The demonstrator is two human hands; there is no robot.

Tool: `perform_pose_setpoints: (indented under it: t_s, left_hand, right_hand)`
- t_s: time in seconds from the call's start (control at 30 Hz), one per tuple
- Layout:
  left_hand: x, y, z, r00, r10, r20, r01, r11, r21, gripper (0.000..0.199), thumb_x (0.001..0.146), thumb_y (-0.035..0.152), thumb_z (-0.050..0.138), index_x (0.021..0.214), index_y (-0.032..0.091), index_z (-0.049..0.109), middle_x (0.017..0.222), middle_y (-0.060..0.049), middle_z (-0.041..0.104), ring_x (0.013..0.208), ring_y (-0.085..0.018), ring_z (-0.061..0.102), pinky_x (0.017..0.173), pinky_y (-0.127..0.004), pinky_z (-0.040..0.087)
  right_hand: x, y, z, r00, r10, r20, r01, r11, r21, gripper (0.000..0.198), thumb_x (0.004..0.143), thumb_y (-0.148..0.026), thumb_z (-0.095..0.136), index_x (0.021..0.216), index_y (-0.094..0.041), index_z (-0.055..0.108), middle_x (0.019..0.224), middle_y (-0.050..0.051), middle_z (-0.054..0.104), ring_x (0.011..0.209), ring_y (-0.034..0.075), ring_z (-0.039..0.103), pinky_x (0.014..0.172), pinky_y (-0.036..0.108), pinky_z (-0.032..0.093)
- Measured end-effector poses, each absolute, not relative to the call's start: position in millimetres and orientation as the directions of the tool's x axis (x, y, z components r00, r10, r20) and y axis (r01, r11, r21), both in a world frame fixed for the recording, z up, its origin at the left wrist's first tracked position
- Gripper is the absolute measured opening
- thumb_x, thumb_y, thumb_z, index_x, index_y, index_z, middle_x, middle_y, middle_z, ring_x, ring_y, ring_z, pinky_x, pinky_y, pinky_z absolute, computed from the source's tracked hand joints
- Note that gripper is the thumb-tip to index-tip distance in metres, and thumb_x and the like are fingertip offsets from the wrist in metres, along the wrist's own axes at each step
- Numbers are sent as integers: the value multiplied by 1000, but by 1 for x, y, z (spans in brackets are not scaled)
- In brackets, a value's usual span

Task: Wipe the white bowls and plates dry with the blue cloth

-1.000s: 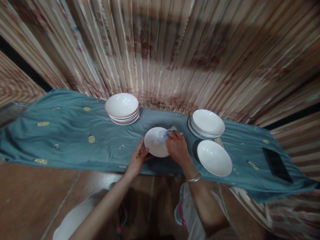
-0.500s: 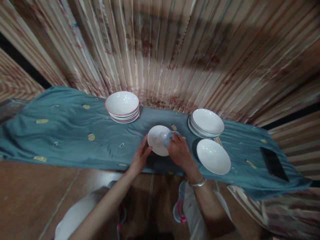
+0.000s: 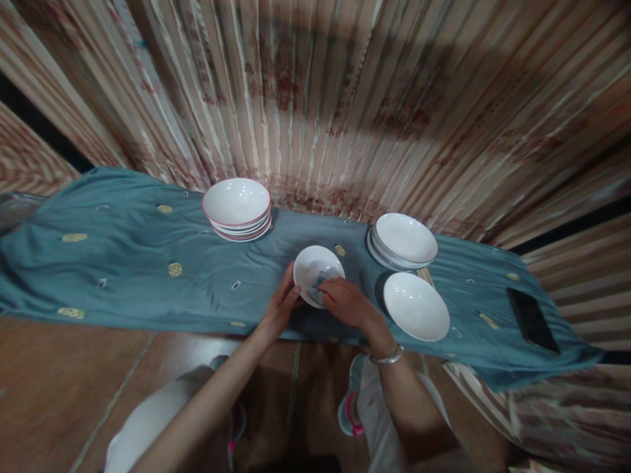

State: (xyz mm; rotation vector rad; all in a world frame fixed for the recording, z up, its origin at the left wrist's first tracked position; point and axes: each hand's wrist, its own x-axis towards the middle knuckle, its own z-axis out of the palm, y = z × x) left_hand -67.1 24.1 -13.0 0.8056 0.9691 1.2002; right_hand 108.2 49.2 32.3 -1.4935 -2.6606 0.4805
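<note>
A small white bowl (image 3: 311,261) is tilted toward me above the front of the cloth-covered table. My left hand (image 3: 282,303) grips its left rim, thumb on the inner edge and fingers behind. Inside the bowl, my right hand (image 3: 347,301) presses a bluish cloth (image 3: 319,282) against the inner surface; the fingers partly hide it. Just right of that hand lies a single white bowl (image 3: 417,307). Behind this one stands a stack of white bowls (image 3: 406,238) with dark rims.
Back left on the teal tablecloth (image 3: 128,263) stands a stack of red-rimmed white bowls (image 3: 237,202). A black phone (image 3: 532,319) lies near the right end. A pleated curtain (image 3: 315,105) hangs directly behind the table.
My right hand has moved the cloth from the bowl's right rim down and left into its inside. My left hand keeps its hold. The view has shifted slightly.
</note>
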Motion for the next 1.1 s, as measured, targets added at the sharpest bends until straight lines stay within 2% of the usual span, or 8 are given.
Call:
perform_pose_setpoints:
  t_s: [0.13, 0.27, 0.4, 0.5, 0.67, 0.8, 0.93, 1.1]
  left_hand:
    - [-66, 25, -14, 75, 986, -149, -390, 167, 906, 77, 77, 42, 73, 147, 28, 45, 155, -6, 44, 137, -32, 45, 98, -40, 54]
    - [-66, 26, -17, 65, 985, -161, -384, 174, 907, 73, 78, 42, 73, 145, 31, 47, 157, -4, 40, 139, -33, 44, 95, -38, 57]
    - [-66, 27, -20, 54, 982, -183, -371, 189, 909, 72, 79, 43, 72, 146, 32, 47, 156, -3, 42, 138, -33, 45, 95, -38, 57]
    - [-67, 29, -23, 69, 986, -153, -345, 168, 924, 73, 81, 46, 69, 148, 31, 43, 158, -3, 39, 139, -32, 43, 100, -40, 53]
    - [-67, 28, -24, 129, 989, -77, -241, 107, 964, 76, 85, 56, 59, 152, 30, 36, 160, -4, 35, 143, -31, 38, 108, -45, 46]
    - [-66, 25, -24, 153, 988, 17, -111, 0, 994, 72, 88, 57, 53, 152, 26, 38, 161, -5, 33, 148, -28, 30, 119, -45, 31]
    - [-68, 23, -21, 183, 980, 81, 40, -90, 995, 69, 92, 54, 47, 152, 22, 36, 162, -6, 29, 151, -24, 20, 125, -42, 13]
    - [-67, 18, -15, 249, 959, 135, 72, -158, 985, 64, 96, 49, 45, 153, 23, 33, 163, -4, 27, 152, -23, 18, 125, -41, 13]
  right_hand:
    - [106, 51, 37, -576, 810, -116, 744, 460, -485, 30, 93, -12, 43, 105, -16, 70, 104, 6, 73, 95, 17, 65, 88, 28, 46]
    - [108, 54, 36, -602, 796, -59, 613, 414, -672, 31, 92, -14, 46, 113, -16, 69, 104, 5, 74, 92, 17, 66, 85, 27, 48]
    - [104, 54, 27, -566, 824, 26, 459, 341, -821, 39, 91, -19, 49, 126, -13, 63, 115, 8, 71, 100, 18, 66, 88, 29, 50]
    - [97, 55, 18, -501, 857, 121, 370, 339, -865, 42, 90, -20, 50, 131, -15, 61, 127, 9, 67, 111, 20, 64, 94, 31, 51]
    - [85, 56, 10, -396, 860, 322, 348, 465, -814, 40, 92, -22, 50, 129, -21, 63, 129, 7, 66, 121, 19, 61, 108, 34, 45]
    - [81, 58, 12, -321, 833, 450, 449, 553, -702, 38, 94, -22, 46, 127, -19, 65, 131, 10, 64, 125, 19, 57, 112, 35, 42]
    - [80, 58, 12, -262, 827, 498, 607, 542, -581, 39, 96, -22, 42, 128, -16, 63, 139, 14, 57, 131, 22, 53, 113, 39, 41]
    - [89, 66, 6, -192, 838, 511, 721, 474, -506, 41, 97, -23, 40, 132, -18, 61, 143, 12, 53, 134, 23, 49, 115, 42, 40]
